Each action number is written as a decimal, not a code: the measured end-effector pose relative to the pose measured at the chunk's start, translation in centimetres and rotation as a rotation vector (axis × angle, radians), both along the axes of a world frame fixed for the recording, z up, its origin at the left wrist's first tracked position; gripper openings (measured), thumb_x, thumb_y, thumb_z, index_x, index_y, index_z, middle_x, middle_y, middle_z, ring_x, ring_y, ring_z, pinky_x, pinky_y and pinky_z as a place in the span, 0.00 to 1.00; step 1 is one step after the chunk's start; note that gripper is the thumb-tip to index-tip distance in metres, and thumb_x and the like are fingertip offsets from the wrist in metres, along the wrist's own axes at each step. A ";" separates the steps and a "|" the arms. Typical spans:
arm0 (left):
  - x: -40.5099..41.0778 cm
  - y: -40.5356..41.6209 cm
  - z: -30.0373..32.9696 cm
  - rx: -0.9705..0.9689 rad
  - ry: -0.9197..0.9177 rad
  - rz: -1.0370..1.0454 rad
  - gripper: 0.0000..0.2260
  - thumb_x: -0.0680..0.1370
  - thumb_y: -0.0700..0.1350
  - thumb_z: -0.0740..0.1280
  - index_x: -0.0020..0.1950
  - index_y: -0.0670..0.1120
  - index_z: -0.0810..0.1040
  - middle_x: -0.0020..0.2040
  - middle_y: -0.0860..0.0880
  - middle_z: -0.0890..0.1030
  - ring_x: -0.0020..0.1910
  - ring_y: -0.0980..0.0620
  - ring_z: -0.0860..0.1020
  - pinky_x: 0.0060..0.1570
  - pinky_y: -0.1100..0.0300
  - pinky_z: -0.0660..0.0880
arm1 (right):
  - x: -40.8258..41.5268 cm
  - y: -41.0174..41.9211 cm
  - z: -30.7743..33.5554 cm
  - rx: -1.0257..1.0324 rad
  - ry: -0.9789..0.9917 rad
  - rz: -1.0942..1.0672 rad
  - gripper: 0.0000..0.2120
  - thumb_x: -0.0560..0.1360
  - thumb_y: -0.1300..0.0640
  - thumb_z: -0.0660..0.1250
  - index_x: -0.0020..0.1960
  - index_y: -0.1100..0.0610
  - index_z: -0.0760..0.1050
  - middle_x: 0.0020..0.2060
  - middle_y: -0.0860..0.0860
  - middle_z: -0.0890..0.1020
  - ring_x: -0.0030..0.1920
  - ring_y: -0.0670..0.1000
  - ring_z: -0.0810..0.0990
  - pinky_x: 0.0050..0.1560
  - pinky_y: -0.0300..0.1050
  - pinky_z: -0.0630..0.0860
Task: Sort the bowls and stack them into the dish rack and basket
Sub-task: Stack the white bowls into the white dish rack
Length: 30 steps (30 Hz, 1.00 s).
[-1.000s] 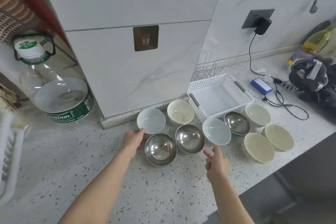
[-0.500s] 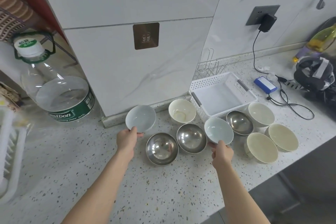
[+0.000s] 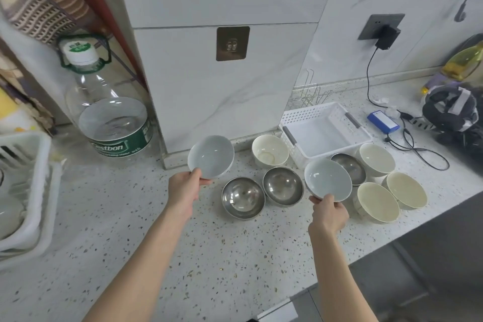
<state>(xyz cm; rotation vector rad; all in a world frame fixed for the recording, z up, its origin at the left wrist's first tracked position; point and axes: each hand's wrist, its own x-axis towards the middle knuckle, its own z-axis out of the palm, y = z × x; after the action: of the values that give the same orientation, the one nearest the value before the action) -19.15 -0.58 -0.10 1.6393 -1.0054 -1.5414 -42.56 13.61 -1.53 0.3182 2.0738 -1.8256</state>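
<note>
Two pale-blue bowls (image 3: 210, 155) (image 3: 327, 182) held tilted; steel (image 3: 243, 197), cream bowls (image 3: 270, 150) on counter.

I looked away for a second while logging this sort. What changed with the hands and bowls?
Each hand took a pale blue bowl by its near rim and lifted it, tilted: left hand holds the left blue bowl, right hand the right blue bowl. The steel bowls, cream bowls and white basket stayed put.

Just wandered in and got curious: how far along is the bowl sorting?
Barely begun. Nothing is stored: the white basket is empty. In hand: the left hand and right hand each grip a pale blue bowl. Left: three steel bowls and four cream bowls.
</note>
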 end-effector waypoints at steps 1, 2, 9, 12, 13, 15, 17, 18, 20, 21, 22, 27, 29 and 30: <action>0.6 0.2 0.5 -0.014 0.008 -0.005 0.08 0.76 0.37 0.62 0.42 0.41 0.80 0.32 0.48 0.85 0.17 0.59 0.62 0.18 0.67 0.60 | 0.7 -0.1 0.5 -0.015 0.017 0.015 0.08 0.72 0.59 0.58 0.47 0.59 0.74 0.34 0.55 0.84 0.26 0.47 0.65 0.29 0.42 0.64; 1.4 0.4 1.1 -0.031 0.019 -0.010 0.08 0.75 0.37 0.61 0.42 0.40 0.80 0.32 0.48 0.85 0.17 0.59 0.61 0.18 0.68 0.60 | 1.5 -0.2 1.0 -0.029 0.035 0.039 0.07 0.72 0.59 0.58 0.46 0.58 0.73 0.34 0.55 0.84 0.26 0.47 0.65 0.29 0.42 0.64; 8.8 1.2 5.5 -0.121 0.030 0.008 0.08 0.74 0.38 0.61 0.37 0.40 0.77 0.31 0.44 0.85 0.22 0.56 0.65 0.18 0.67 0.59 | 10.1 -1.8 4.4 -0.078 0.145 0.301 0.07 0.73 0.61 0.60 0.39 0.59 0.75 0.31 0.53 0.84 0.25 0.41 0.75 0.29 0.38 0.68; 13.3 1.5 7.1 -0.147 0.047 0.032 0.09 0.74 0.37 0.61 0.35 0.41 0.76 0.24 0.48 0.81 0.28 0.53 0.70 0.18 0.67 0.57 | 15.0 -2.8 5.6 -0.064 0.168 0.426 0.08 0.73 0.60 0.61 0.41 0.60 0.78 0.29 0.50 0.84 0.26 0.40 0.76 0.32 0.39 0.70; 14.9 1.5 7.5 -0.147 0.043 0.043 0.08 0.74 0.37 0.61 0.36 0.41 0.76 0.26 0.47 0.82 0.24 0.55 0.68 0.19 0.67 0.57 | 16.7 -3.2 5.9 -0.063 0.169 0.470 0.08 0.73 0.60 0.61 0.41 0.60 0.79 0.29 0.51 0.84 0.25 0.39 0.75 0.32 0.40 0.69; 18.2 1.6 8.2 -0.144 0.030 0.061 0.08 0.74 0.38 0.61 0.39 0.39 0.79 0.31 0.43 0.85 0.19 0.57 0.62 0.20 0.66 0.58 | 20.1 -4.0 6.5 -0.080 0.174 0.556 0.09 0.73 0.60 0.60 0.42 0.60 0.79 0.28 0.52 0.84 0.23 0.39 0.72 0.30 0.39 0.68; 21.6 1.4 8.7 -0.149 0.041 0.083 0.08 0.75 0.37 0.62 0.41 0.39 0.80 0.34 0.41 0.85 0.18 0.58 0.60 0.19 0.66 0.57 | 23.4 -4.7 7.0 -0.094 0.180 0.642 0.08 0.73 0.61 0.60 0.43 0.60 0.78 0.28 0.53 0.84 0.23 0.39 0.70 0.28 0.37 0.67; 23.3 1.4 8.9 -0.151 0.046 0.099 0.08 0.75 0.37 0.62 0.41 0.39 0.79 0.34 0.41 0.85 0.18 0.58 0.60 0.18 0.66 0.56 | 25.0 -5.1 7.2 -0.101 0.181 0.685 0.08 0.73 0.61 0.60 0.43 0.60 0.78 0.28 0.53 0.84 0.23 0.39 0.71 0.27 0.36 0.67; 26.5 1.2 9.1 -0.156 0.030 0.131 0.08 0.74 0.38 0.61 0.39 0.39 0.78 0.33 0.43 0.85 0.18 0.58 0.58 0.18 0.67 0.55 | 28.0 -5.7 7.6 -0.108 0.183 0.773 0.08 0.73 0.61 0.60 0.42 0.60 0.78 0.28 0.54 0.84 0.22 0.40 0.69 0.25 0.36 0.67; 28.1 1.1 9.2 -0.158 0.021 0.144 0.08 0.74 0.38 0.62 0.39 0.39 0.78 0.33 0.43 0.85 0.18 0.58 0.58 0.19 0.67 0.55 | 29.5 -6.1 7.8 -0.111 0.184 0.816 0.08 0.72 0.61 0.60 0.42 0.59 0.78 0.29 0.55 0.84 0.22 0.41 0.68 0.24 0.36 0.66; 29.5 1.1 9.3 -0.159 0.020 0.159 0.07 0.73 0.38 0.62 0.38 0.40 0.78 0.33 0.41 0.85 0.19 0.57 0.58 0.19 0.66 0.55 | 30.9 -6.4 8.0 -0.118 0.187 0.856 0.07 0.72 0.61 0.60 0.41 0.59 0.77 0.29 0.55 0.84 0.22 0.42 0.67 0.23 0.36 0.65; 36.5 0.9 8.8 -0.154 0.057 0.257 0.06 0.73 0.39 0.62 0.43 0.41 0.79 0.35 0.43 0.86 0.18 0.58 0.58 0.17 0.67 0.57 | 37.6 -8.5 8.8 -0.128 0.264 1.027 0.09 0.71 0.59 0.59 0.43 0.54 0.78 0.29 0.53 0.84 0.22 0.40 0.69 0.23 0.34 0.66; 39.0 0.8 8.4 -0.167 0.047 0.263 0.06 0.73 0.40 0.62 0.38 0.42 0.77 0.35 0.42 0.86 0.19 0.58 0.58 0.17 0.67 0.57 | 40.0 -9.2 9.0 -0.123 0.309 1.088 0.10 0.70 0.57 0.59 0.46 0.53 0.78 0.28 0.51 0.83 0.22 0.40 0.71 0.22 0.34 0.66; 40.2 0.7 8.2 -0.181 0.053 0.268 0.06 0.72 0.40 0.62 0.36 0.42 0.76 0.36 0.40 0.85 0.20 0.57 0.58 0.17 0.67 0.57 | 41.1 -9.7 9.1 -0.109 0.326 1.114 0.11 0.69 0.56 0.59 0.46 0.52 0.78 0.28 0.50 0.84 0.22 0.40 0.70 0.23 0.36 0.66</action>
<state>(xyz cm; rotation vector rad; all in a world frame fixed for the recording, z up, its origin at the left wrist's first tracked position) 21.04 0.16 8.11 1.5296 -0.8332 -1.2715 -1.45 3.96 7.55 -1.0211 1.6992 -1.2755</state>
